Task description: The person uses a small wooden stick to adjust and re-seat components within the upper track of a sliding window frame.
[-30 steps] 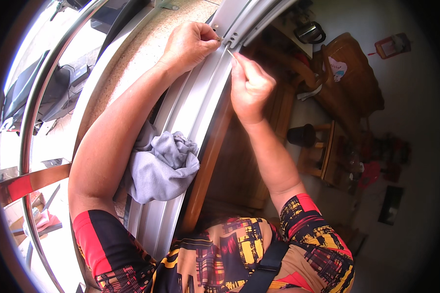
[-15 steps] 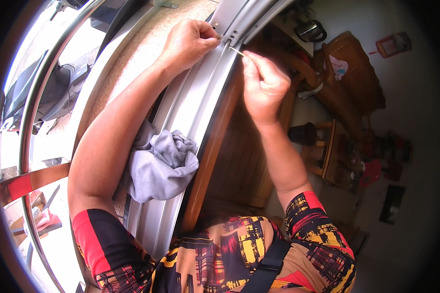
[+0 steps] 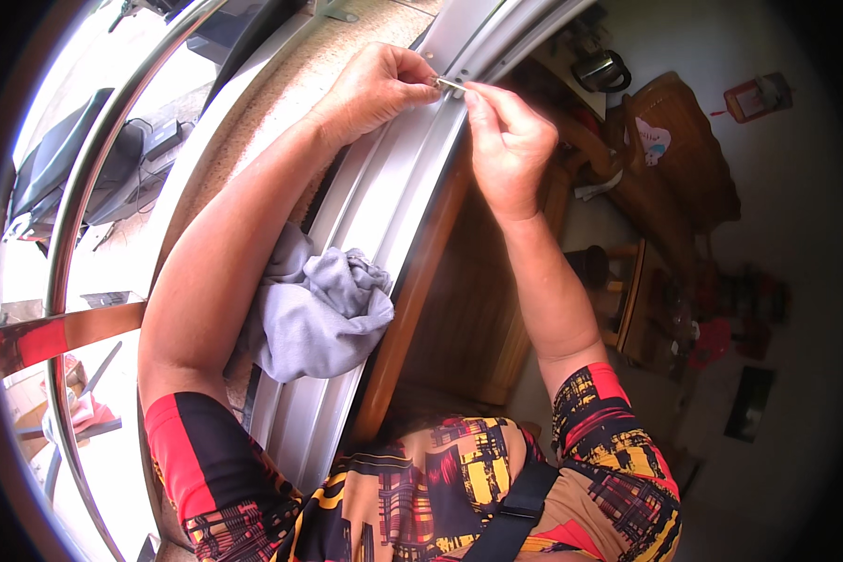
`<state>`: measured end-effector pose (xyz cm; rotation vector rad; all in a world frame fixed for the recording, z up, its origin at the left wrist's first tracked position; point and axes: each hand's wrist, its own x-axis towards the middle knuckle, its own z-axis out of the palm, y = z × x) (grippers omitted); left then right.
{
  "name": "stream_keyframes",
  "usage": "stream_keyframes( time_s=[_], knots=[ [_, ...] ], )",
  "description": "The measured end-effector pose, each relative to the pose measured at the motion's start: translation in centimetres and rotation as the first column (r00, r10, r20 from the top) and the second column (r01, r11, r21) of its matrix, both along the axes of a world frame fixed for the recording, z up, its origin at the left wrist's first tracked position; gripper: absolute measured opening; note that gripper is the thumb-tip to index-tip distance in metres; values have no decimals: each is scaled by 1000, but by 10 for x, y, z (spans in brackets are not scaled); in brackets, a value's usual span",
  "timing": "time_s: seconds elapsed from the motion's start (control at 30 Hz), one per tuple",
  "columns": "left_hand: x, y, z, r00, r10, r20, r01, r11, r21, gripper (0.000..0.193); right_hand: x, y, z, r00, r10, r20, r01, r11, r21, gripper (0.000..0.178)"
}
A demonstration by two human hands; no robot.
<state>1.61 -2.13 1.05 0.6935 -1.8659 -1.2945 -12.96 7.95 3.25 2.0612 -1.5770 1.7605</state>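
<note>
Silver metal track (image 3: 381,206) runs away from torso, grey cloth (image 3: 318,314) bunched on it. Left hand (image 3: 370,94): thumb and fingers pinched in, can't tell on what. Right hand (image 3: 513,150): thumb and forefinger closed on thin pale stick (image 3: 452,84), over track's far end, tip at left hand.

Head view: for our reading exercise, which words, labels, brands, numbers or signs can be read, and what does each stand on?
No text can be read.
White patch on the brown wooden furniture: small marks, too blurred to read.
Red-edged item, upper right: too small to tell.
Pale metal track: no lettering seen.
</note>
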Motion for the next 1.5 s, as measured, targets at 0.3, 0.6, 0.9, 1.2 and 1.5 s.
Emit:
stream_keyframes(
  time_s=[0.3, 0.6, 0.9, 1.2, 1.5],
  knots=[
    [-2, -6, -9, 997, -36, -69, 36, 999, 1, 17, -1, 2, 1, 999, -13, 36, 12, 999, 37, 9],
    [-3, -6, -15, 989, 102, -109, -98, 994, 45, 16, -11, 12, 5, 975, -121, -186, 108, 991, -77, 7],
    [-13, -9, -20, 973, 163, -161, -162, 987, 20, 16, -17, -12, 26, 636, -196, -747, 14, 970, -243, 8],
    [-12, -16, -25, 972, 203, -121, -202, 979, 20, 11, 2, -29, 65, 202, -61, -977, 69, 996, -48, 8],
    [-13, -14, -22, 981, 178, -76, -173, 983, 61, 10, 4, -38, 72, 85, -28, -996, 18, 999, -26, 6]
  ],
)
